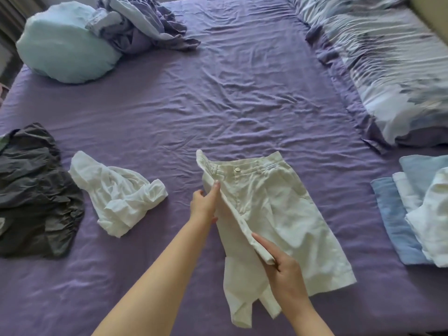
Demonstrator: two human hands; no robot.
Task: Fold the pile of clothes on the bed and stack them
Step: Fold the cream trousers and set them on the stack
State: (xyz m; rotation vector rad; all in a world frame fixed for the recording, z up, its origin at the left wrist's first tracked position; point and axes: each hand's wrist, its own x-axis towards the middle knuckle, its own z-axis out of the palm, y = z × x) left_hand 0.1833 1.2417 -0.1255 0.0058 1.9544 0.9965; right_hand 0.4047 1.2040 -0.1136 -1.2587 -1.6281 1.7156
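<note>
While my left hand [204, 204] pinches the lifted edge of the white shorts [271, 214] near the waistband and my right hand [283, 270] grips the same edge by the hem, I judge the cloth light, limp and sure to sag between grips. The shorts lie mid-bed [242, 93]. A white top [118, 200] and dark garment [31, 190] wait left, a folded stack [412, 214] right; nothing blocks the fold.

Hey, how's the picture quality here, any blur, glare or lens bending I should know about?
Head view: soft, even light, no glare or hard shadows; the white cotton shorts and both hands, left and right, look fairly sharp; the blue-and-white patterned pillow at the right edge is smeared; the wrinkled purple bedsheet's edges bow outward, wide-angle distortion.
</note>
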